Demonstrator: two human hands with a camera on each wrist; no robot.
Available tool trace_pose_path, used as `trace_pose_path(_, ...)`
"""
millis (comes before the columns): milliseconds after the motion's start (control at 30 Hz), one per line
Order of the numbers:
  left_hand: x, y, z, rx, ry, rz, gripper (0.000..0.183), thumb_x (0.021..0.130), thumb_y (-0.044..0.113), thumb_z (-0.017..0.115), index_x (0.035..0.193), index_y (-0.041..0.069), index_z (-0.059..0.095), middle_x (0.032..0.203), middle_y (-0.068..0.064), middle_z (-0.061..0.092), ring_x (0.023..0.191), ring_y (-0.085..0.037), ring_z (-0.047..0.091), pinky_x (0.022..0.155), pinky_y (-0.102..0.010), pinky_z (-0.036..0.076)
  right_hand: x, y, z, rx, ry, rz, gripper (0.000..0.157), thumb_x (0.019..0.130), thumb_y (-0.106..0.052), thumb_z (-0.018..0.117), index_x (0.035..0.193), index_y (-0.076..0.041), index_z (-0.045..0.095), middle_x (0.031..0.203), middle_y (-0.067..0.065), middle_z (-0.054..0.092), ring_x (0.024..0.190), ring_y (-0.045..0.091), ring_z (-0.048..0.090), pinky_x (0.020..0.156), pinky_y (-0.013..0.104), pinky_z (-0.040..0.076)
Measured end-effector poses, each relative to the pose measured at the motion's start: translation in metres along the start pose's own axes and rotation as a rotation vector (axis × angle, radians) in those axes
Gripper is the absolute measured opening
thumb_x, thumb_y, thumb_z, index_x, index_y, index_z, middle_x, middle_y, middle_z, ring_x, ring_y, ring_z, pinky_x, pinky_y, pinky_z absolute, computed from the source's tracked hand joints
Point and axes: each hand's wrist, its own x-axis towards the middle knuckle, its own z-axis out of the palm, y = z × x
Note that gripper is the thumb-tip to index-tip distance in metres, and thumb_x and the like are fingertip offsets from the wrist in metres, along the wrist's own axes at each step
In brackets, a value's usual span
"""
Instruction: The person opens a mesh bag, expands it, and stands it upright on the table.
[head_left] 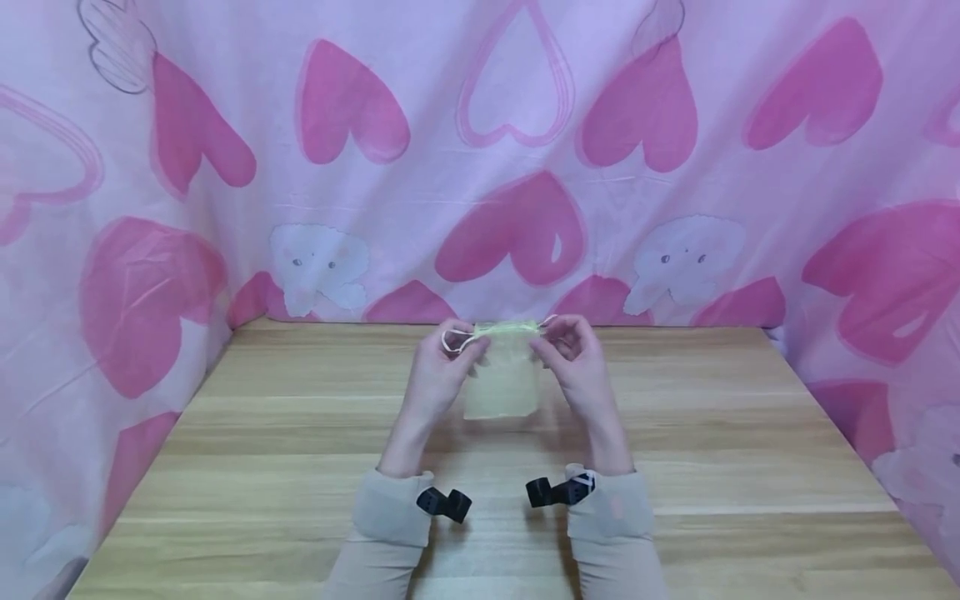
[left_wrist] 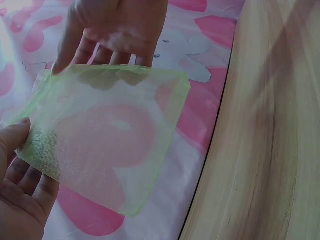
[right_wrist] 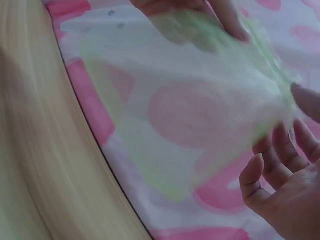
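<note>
A small sheer yellow-green drawstring pouch [head_left: 504,379] hangs upright between both hands above the table. My left hand [head_left: 441,362] pinches its top left corner, thumb in front and fingers behind. At the top right corner my right hand [head_left: 576,354] pinches the cloth the same way. White drawstring cord [head_left: 454,340] loops out by the left fingers, and a shorter bit shows by the right hand. In the left wrist view the see-through pouch [left_wrist: 110,135] looks flat, with the backdrop showing through it. The right wrist view has the pouch [right_wrist: 200,110] stretched between the hands.
The wood-grain table [head_left: 285,467] reaches back to a pink curtain [head_left: 427,108] printed with hearts, which surrounds it on three sides. Black wrist cameras [head_left: 444,503] are strapped at both sleeve cuffs.
</note>
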Motion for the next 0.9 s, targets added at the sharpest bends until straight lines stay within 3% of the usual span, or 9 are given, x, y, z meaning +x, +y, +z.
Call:
trace_pose_path(67, 0.000, 0.000, -0.001, 0.010, 0.000, -0.009, 0.013, 0.091, 0.001, 0.067, 0.097, -0.008, 0.060, 0.082, -0.027, 0.064, 0.070, -0.044, 0.060, 0.058, -0.029, 0.053, -0.002, -0.004, -0.005, -0.034, -0.005, -0.019, 0.037, 0.088, 0.006, 0.067, 0.116, -0.003, 0.046, 0.110, 0.011, 0.056, 0.092, 0.017, 0.058, 0.076, 0.025, 0.048)
trace_pose_path(200, 0.000, 0.000, -0.002, 0.017, -0.019, -0.016, 0.013, 0.092, 0.002, 0.067, 0.099, -0.007, 0.060, 0.084, -0.027, 0.064, 0.073, -0.047, 0.060, 0.058, -0.030, 0.053, -0.008, -0.023, -0.004, -0.229, -0.068, -0.172, 0.051, 0.084, 0.008, 0.070, 0.129, 0.002, 0.046, 0.120, 0.022, 0.053, 0.107, 0.031, 0.052, 0.088, 0.043, 0.041)
trace_pose_path(267, 0.001, 0.001, -0.001, 0.021, -0.035, -0.014, 0.013, 0.092, 0.002, 0.067, 0.099, -0.006, 0.060, 0.084, -0.027, 0.065, 0.072, -0.044, 0.061, 0.058, -0.032, 0.053, -0.011, -0.034, 0.000, -0.318, -0.110, -0.256, 0.051, 0.083, 0.010, 0.071, 0.129, 0.006, 0.050, 0.121, 0.025, 0.052, 0.109, 0.037, 0.049, 0.086, 0.051, 0.039)
trace_pose_path(333, 0.003, -0.009, -0.001, 0.017, -0.046, 0.004, 0.014, 0.092, 0.006, 0.068, 0.099, -0.003, 0.061, 0.082, -0.023, 0.066, 0.070, -0.042, 0.062, 0.057, -0.032, 0.053, -0.012, -0.040, 0.004, -0.357, -0.146, -0.292, 0.046, 0.082, 0.011, 0.071, 0.126, 0.007, 0.055, 0.121, 0.023, 0.053, 0.109, 0.035, 0.049, 0.086, 0.055, 0.040)
trace_pose_path(467, 0.006, -0.029, 0.000, 0.006, -0.063, 0.032, 0.013, 0.092, 0.013, 0.070, 0.097, 0.003, 0.062, 0.080, -0.014, 0.067, 0.066, -0.030, 0.064, 0.055, -0.031, 0.052, -0.009, -0.027, 0.002, -0.383, -0.179, -0.291, 0.038, 0.084, 0.008, 0.071, 0.120, 0.003, 0.061, 0.117, 0.018, 0.058, 0.104, 0.029, 0.050, 0.085, 0.055, 0.043)
trace_pose_path(500, 0.007, -0.034, 0.000, -0.001, -0.066, 0.036, 0.013, 0.092, 0.014, 0.070, 0.097, 0.005, 0.062, 0.079, -0.012, 0.067, 0.067, -0.032, 0.064, 0.055, -0.030, 0.052, -0.008, -0.021, 0.000, -0.382, -0.185, -0.281, 0.035, 0.085, 0.006, 0.071, 0.119, 0.002, 0.062, 0.115, 0.015, 0.060, 0.103, 0.027, 0.050, 0.085, 0.054, 0.044)
trace_pose_path(600, 0.007, -0.034, 0.003, -0.007, -0.069, 0.032, 0.011, 0.093, 0.008, 0.068, 0.096, 0.002, 0.060, 0.078, -0.014, 0.066, 0.066, -0.032, 0.064, 0.055, -0.030, 0.051, -0.005, -0.006, -0.004, -0.407, -0.194, -0.261, 0.028, 0.087, 0.000, 0.072, 0.114, -0.004, 0.066, 0.111, 0.009, 0.063, 0.099, 0.024, 0.053, 0.084, 0.048, 0.046)
trace_pose_path(767, 0.008, -0.033, 0.004, -0.017, -0.086, 0.032, 0.011, 0.093, 0.003, 0.065, 0.096, -0.004, 0.057, 0.079, -0.023, 0.064, 0.067, -0.044, 0.062, 0.054, -0.033, 0.052, -0.005, -0.004, -0.004, -0.479, -0.209, -0.182, 0.019, 0.091, -0.013, 0.071, 0.108, -0.007, 0.068, 0.100, 0.002, 0.067, 0.085, 0.019, 0.058, 0.071, 0.033, 0.048)
trace_pose_path(900, 0.008, -0.031, 0.000, -0.030, -0.087, -0.006, 0.024, 0.091, 0.009, 0.070, 0.110, 0.003, 0.056, 0.092, -0.018, 0.066, 0.075, -0.036, 0.066, 0.059, -0.031, 0.053, -0.006, -0.007, -0.003, -0.518, -0.218, -0.143, 0.017, 0.092, -0.017, 0.071, 0.106, -0.008, 0.069, 0.093, 0.001, 0.066, 0.077, 0.020, 0.057, 0.061, 0.031, 0.047)
